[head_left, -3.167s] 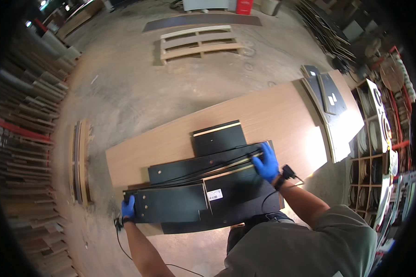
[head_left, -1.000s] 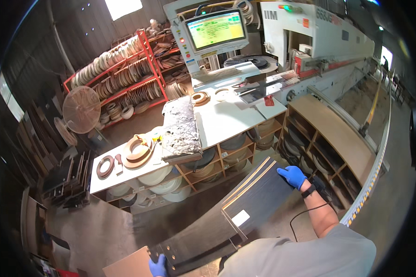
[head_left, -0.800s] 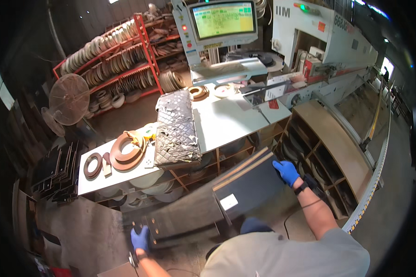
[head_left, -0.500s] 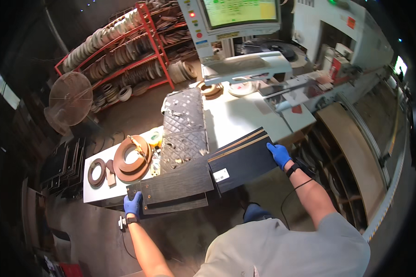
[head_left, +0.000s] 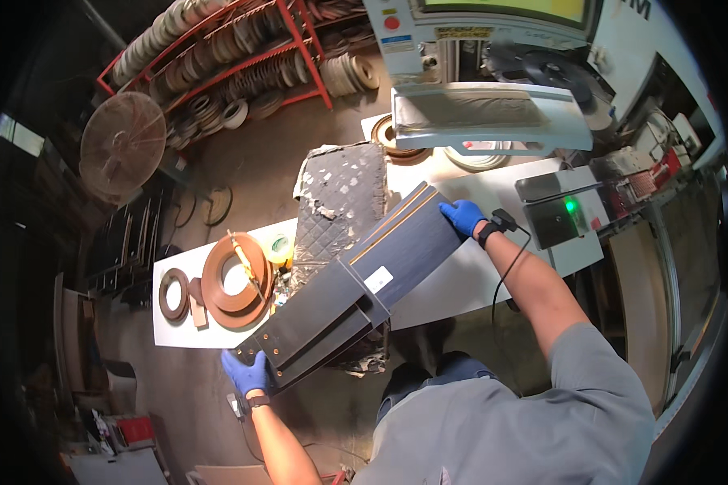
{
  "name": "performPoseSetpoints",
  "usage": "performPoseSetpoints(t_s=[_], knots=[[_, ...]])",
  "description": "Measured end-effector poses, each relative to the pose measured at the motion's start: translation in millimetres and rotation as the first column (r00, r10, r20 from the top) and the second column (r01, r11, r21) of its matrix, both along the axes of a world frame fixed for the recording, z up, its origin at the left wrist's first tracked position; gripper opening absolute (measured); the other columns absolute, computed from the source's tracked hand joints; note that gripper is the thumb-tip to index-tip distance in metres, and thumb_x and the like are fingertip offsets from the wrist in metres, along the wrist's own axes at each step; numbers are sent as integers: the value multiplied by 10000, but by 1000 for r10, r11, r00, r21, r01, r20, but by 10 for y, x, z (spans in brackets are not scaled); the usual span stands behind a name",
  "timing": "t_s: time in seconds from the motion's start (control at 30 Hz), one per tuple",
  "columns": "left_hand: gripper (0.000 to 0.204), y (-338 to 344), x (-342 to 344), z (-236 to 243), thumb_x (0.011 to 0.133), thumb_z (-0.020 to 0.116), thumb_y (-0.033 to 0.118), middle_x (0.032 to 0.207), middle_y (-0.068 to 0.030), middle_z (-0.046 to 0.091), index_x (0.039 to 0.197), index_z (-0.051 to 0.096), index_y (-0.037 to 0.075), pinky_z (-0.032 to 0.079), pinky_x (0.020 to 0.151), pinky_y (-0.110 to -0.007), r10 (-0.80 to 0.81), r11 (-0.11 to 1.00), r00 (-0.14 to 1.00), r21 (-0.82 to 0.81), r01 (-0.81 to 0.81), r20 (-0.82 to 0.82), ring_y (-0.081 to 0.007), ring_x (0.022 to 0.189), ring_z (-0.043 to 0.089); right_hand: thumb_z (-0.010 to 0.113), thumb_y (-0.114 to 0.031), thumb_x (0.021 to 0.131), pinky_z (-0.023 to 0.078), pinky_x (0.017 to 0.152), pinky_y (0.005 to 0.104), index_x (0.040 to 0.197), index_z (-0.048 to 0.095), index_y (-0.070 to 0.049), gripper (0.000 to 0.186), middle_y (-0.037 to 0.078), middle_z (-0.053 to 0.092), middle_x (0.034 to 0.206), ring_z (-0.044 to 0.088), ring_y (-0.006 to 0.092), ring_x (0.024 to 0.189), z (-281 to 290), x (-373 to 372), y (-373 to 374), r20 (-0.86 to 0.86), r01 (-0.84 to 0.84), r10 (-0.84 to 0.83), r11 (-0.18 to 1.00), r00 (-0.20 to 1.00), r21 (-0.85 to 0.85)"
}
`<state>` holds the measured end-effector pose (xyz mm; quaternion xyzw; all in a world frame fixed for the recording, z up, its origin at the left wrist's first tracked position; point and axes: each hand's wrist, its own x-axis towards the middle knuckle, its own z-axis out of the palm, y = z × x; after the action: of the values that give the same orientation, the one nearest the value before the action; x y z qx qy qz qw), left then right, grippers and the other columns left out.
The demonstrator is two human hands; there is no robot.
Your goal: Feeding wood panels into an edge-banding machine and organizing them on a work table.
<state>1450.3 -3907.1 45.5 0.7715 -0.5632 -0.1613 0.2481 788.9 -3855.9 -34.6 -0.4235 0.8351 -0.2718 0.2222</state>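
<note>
White tabletop (head_left: 453, 283) flanks the quilted pad (head_left: 336, 206), across which left hand (head_left: 247, 372) and right hand (head_left: 463, 217) pinch dark panels (head_left: 408, 252), seemingly mid-carry, calling for balance.

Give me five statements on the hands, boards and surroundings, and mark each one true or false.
1. The left hand holds the lower left end of the dark boards. True.
2. The right hand hangs clear of the boards. False: it holds them near their upper right end.
3. A white label is on one of the boards. True.
4. The large brown roll lies on the floor. False: it lies on the white table.
5. The round fan is to the left of the boards. True.
</note>
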Motion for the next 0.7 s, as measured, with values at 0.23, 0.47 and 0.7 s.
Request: performPoseSetpoints(t_s=[0.23, 0.47, 0.7], knots=[[1179, -108, -825, 727, 593, 857, 499, 1557, -288, 240, 1527, 281, 69, 143, 1172, -571, -800, 599, 549, 331, 729, 240, -445, 1468, 171, 643, -464, 892, 501, 905, 433, 1274, 564, 51, 646, 265, 612, 1229, 626, 380, 1072, 212, 195, 488, -39, 300, -329, 898, 943, -321], [1110, 405, -1747, 428, 549, 843, 572, 1331, -240, 452, 1432, 396, 69, 337, 1020, -549, -678, 709, 574, 202, 675, 460, -410, 1247, 417, 712, -245, 870, 522, 797, 324, 1249, 579, 28, 486, 154, 657, 1118, 629, 187, 856, 313, 1250, 1596, 216, 229, -167, 925, 962, -302], [1001, 862, -2350, 675, 586, 851, 445, 1205, -188, 552, 1416, 432, 74, 440, 937, -456, -770, 638, 626, 185, 747, 127, -362, 1130, 529, 709, -198, 860, 541, 809, 317, 1331, 522, -25, 535, 120, 643, 1165, 652, 170, 871, 770, 1894, 1797, 280, 107, -43, 970, 959, -218]])
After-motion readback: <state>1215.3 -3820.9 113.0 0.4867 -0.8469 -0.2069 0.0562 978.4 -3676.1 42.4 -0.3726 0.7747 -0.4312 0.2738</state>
